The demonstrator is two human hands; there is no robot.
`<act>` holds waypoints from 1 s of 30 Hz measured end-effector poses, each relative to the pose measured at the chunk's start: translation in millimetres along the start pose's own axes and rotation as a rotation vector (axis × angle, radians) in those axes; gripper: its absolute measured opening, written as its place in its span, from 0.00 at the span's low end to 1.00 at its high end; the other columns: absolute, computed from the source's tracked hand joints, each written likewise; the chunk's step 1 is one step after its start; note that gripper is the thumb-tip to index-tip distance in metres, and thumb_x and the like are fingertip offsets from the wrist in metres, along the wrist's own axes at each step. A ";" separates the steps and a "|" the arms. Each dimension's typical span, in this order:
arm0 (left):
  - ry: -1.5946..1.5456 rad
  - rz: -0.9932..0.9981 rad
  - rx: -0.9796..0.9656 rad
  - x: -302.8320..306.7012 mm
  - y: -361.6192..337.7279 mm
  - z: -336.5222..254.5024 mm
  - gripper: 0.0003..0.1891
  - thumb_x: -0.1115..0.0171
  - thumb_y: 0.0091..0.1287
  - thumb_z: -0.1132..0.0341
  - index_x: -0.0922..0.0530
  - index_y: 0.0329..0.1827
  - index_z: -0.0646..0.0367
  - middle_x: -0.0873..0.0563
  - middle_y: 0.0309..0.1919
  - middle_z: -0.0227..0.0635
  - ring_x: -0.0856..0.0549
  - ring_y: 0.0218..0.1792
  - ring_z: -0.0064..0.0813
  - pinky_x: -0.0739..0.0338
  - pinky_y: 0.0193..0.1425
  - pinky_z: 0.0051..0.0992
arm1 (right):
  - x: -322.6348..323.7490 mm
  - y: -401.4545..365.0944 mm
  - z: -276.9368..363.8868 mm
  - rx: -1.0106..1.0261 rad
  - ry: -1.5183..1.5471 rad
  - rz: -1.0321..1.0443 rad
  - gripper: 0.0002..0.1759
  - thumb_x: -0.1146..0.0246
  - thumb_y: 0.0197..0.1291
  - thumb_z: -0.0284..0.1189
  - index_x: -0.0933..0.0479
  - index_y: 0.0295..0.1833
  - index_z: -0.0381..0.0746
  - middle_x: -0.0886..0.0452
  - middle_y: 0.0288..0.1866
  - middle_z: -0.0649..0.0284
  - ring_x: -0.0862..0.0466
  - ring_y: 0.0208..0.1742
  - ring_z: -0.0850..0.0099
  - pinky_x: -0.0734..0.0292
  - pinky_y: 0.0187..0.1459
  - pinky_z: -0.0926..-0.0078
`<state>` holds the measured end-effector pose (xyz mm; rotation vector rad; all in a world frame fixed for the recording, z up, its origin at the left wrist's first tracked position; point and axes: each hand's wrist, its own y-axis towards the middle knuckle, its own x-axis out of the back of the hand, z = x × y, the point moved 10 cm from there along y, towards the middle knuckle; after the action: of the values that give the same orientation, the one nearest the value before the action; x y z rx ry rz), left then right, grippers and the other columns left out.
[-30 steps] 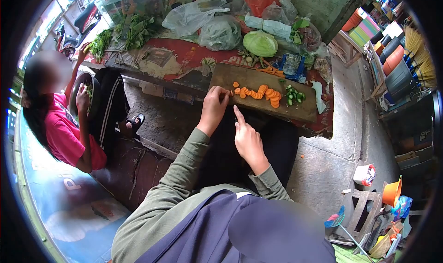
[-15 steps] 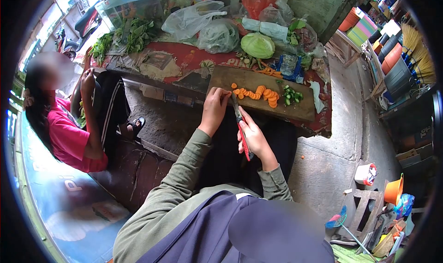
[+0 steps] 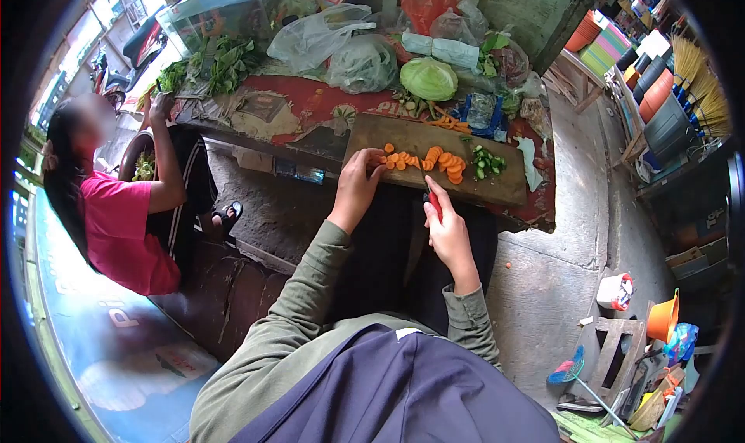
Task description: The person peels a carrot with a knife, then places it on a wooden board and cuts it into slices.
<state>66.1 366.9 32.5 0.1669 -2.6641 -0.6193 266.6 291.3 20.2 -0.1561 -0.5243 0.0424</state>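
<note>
My right hand is wrapped round the red handle of a knife, whose blade reaches over the wooden cutting board among carrot slices. At the board's left front edge, my left hand has its fingers pressed together at the end of the row of carrot; what they pinch is too small to make out. Chopped green pieces lie on the right part of the board. A pale green cabbage sits behind it.
On the table are plastic bags, leafy greens and a blue packet. Another person in a pink shirt sits at the left, holding greens. A stool and an orange container stand at the lower right.
The knife has moved from beside my left fingers to the right, its blade now over the carrot slices. My right hand has risen toward the board. The other person's arms have shifted.
</note>
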 end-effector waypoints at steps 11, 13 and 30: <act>0.460 0.116 -0.145 17.5 -14.8 -7.6 0.38 0.20 0.58 0.50 0.24 0.69 0.56 0.25 0.70 0.43 0.33 0.74 0.54 0.36 0.76 0.51 | 103.9 42.4 75.7 0.486 -0.562 -0.329 0.13 0.44 0.77 0.40 0.27 0.59 0.47 0.13 0.47 0.55 0.13 0.46 0.48 0.19 0.44 0.50; 0.494 0.055 -0.078 23.5 -19.8 11.7 0.47 0.21 0.58 0.49 0.34 0.79 0.57 0.34 0.78 0.48 0.37 0.77 0.57 0.38 0.78 0.49 | 88.9 82.0 79.2 0.506 -0.825 -0.191 0.14 0.42 0.75 0.41 0.25 0.59 0.49 0.14 0.48 0.60 0.14 0.51 0.55 0.20 0.49 0.56; 0.605 0.203 0.011 14.8 -0.9 47.2 0.43 0.33 0.71 0.50 0.42 0.84 0.55 0.33 0.78 0.47 0.33 0.75 0.50 0.44 0.76 0.60 | 79.1 82.9 73.7 0.647 -0.683 -0.343 0.22 0.41 0.73 0.32 0.25 0.70 0.46 0.19 0.55 0.56 0.20 0.60 0.54 0.26 0.62 0.55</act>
<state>33.4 381.9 -1.4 0.0694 -2.0662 -0.4063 298.0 389.7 109.1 0.6039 -1.1816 -0.0745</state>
